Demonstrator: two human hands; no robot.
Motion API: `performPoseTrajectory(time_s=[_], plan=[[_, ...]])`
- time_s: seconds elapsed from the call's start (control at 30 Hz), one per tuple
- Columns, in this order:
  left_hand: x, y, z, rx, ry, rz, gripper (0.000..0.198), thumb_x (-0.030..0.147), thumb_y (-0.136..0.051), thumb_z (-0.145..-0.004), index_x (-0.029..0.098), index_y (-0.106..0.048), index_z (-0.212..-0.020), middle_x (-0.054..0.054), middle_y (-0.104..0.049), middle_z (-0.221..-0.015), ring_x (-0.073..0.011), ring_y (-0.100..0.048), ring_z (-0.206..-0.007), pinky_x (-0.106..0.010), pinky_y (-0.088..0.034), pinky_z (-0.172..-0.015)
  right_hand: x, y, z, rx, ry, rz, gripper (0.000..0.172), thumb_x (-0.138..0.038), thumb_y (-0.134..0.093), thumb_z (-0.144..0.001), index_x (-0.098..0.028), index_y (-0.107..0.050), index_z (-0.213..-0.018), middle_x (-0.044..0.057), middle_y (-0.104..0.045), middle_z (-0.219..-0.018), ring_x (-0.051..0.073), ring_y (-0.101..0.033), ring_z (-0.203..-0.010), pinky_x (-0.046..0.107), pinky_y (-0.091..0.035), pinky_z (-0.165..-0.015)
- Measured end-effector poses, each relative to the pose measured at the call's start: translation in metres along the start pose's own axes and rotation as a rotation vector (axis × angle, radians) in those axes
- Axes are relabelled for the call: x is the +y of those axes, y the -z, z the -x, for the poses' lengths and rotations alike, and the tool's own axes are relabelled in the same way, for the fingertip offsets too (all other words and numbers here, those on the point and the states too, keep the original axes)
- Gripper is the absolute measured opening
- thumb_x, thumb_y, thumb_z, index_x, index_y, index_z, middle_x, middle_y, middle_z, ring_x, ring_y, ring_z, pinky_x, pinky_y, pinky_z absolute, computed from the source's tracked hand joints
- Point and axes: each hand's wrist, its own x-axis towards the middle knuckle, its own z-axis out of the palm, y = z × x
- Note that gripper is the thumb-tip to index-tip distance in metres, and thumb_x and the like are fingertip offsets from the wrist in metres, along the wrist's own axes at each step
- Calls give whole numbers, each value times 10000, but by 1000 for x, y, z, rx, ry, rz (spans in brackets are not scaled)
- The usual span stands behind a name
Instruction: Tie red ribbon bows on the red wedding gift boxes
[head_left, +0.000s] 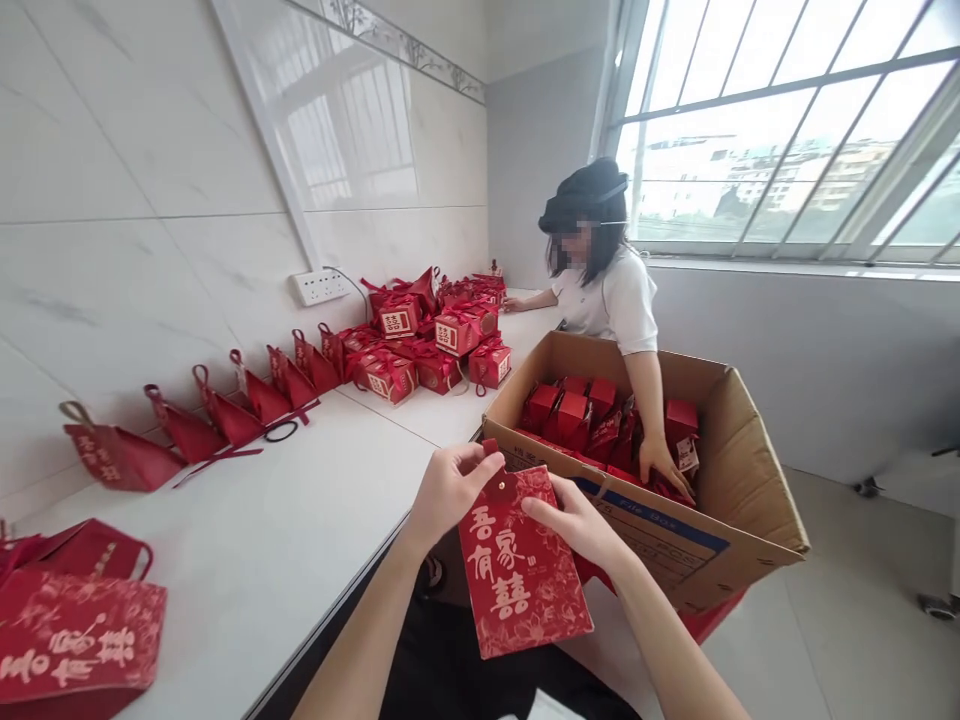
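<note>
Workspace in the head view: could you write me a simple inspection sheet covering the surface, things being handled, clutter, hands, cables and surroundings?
Surface: white table, bearing a row of red packages along the wall and a pile of red boxes beyond.
Things being handled: one red box with pale lettering.
Clutter: dark loop beside the row.
Hands: left hand pinches the strap; right hand grips the upper side.
Cables: thin cable at the wall socket.
Surroundings: co-worker reaching into a cardboard carton; barred window.
</note>
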Motion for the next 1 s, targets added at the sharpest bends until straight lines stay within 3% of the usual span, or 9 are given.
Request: performPoseTrajectory(time_s=[0.23,0.37,0.5,0.7,0.9,1.0], plan=[[3,-34,7,-51,-125,-126,313,442,-545,-806,154,-644,-738,-17,-663,-686,-128,-576,-612,-202,-435,-552,6,29,40,64,118,181,266,-415,-533,-855,-188,-549,-993,47,-657,-963,189,-622,-845,289,-507,-716],[13,-56,3,-128,-269,-242,299,426,-525,-830,171,-660,-750,-14,-665,-713,-126,-577,-641,-214,-439,-605,-1,57,64,153,144,429,214,-398,-504,-870,-189,-551,-867,27,-629,-832,166,-593,-768,270,-497,-687],[17,-74,-7,-182,-350,-261,254,383,-530,-839,174,-662,-779,-10,-661,-718,-114,-564,-631,-209,-426,-610,-11,79,75,129,120,654,198,-377,-531,-848,-189,-593,-853,35,-644,-845,172,-587,-769,277,-501,-699],[13,-85,-30,-211,-341,-254,252,362,-536,-838,160,-637,-725,3,-612,-670,-92,-508,-597,-197,-398,-593,-10,95,65,95,121,761,176,-335,-495,-865,-196,-601,-839,32,-649,-827,160,-588,-732,265,-496,-679],[13,-80,-63,-434,-140,-110,254,404,-658,-725,168,-640,-817,-8,-615,-754,-119,-533,-670,-204,-420,-596,8,113,37,183,138,678,180,-362,-521,-851,-210,-606,-808,40,-643,-790,183,-590,-709,282,-501,-668],[6,-77,-79,-384,-121,-131,194,364,-619,-764,171,-634,-777,-10,-619,-749,-124,-533,-682,-214,-419,-632,17,119,20,212,130,601,177,-378,-566,-818,-213,-632,-823,61,-655,-824,211,-605,-737,308,-523,-693]])
